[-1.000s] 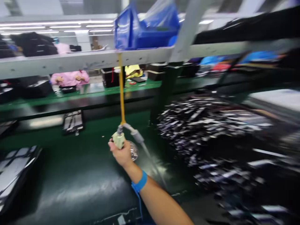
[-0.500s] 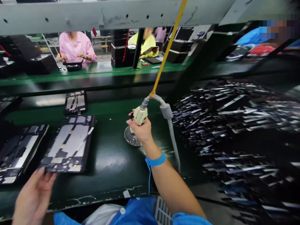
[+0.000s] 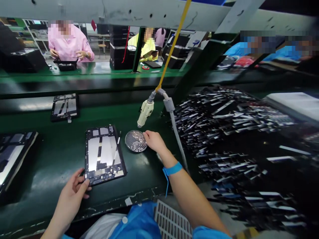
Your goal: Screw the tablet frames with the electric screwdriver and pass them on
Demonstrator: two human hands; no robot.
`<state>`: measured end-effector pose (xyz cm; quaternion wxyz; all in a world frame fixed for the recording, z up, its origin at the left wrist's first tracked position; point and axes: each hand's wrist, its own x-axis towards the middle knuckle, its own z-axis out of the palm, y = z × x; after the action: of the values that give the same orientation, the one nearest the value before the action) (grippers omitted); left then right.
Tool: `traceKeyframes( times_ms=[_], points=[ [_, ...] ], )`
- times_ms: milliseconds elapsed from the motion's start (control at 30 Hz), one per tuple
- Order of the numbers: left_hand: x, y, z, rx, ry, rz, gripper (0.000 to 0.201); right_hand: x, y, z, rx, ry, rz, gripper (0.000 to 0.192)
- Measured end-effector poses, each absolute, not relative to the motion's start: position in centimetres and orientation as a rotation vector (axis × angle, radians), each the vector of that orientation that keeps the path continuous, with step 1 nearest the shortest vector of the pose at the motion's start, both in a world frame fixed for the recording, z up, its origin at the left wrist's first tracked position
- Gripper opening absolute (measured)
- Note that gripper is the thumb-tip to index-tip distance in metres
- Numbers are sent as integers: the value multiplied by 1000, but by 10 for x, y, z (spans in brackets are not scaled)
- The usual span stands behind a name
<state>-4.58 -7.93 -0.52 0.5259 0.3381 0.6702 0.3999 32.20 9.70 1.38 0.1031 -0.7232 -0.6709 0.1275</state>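
Note:
An opened tablet (image 3: 103,154) lies on the green bench, its inner parts facing up. My left hand (image 3: 76,187) grips its lower left corner between thumb and fingers. My right hand (image 3: 155,141), a blue strap round the wrist, pinches the right rim of a round dish with many small holes (image 3: 136,146), which holds small shiny pieces. Just above the dish hangs a cream-coloured tool, likely an electric screwdriver (image 3: 145,112), on a yellow cord (image 3: 174,46). Its grey cable (image 3: 178,139) runs down to the right.
Another opened tablet (image 3: 65,107) lies further back, and a stack of tablets (image 3: 15,156) stands at the left. Large piles of thin dark strips (image 3: 224,116) fill the right side. Across the bench a person in pink (image 3: 71,41) works. A metal beam (image 3: 79,13) spans overhead.
My right hand has let go of the hanging tool and now holds the dish's rim. My left hand has brought the tablet to the right, beside the dish, and it now lies flatter.

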Motion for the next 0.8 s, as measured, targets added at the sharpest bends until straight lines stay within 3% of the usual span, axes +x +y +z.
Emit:
traceKeyframes(
  times_ms=[67, 167, 300, 633, 800],
  points=[
    [-54, -75, 0, 1158, 1723, 791, 75, 318, 91, 16, -2212, -1980, 350, 33],
    [-57, -64, 14, 1736, 1837, 649, 49, 314, 77, 17, -2300, -1973, 345, 32],
    [-42, -43, 28, 2252, 1457, 581, 38, 309, 52, 18, -2328, -1966, 380, 33],
    [10, 6, 40, 2523, 1030, 189, 33, 303, 32, 11, -2289, -1870, 373, 37],
    [19, 22, 55, 2541, 910, -24, 19, 300, 29, 13, -2258, -1834, 383, 36]
  ],
)
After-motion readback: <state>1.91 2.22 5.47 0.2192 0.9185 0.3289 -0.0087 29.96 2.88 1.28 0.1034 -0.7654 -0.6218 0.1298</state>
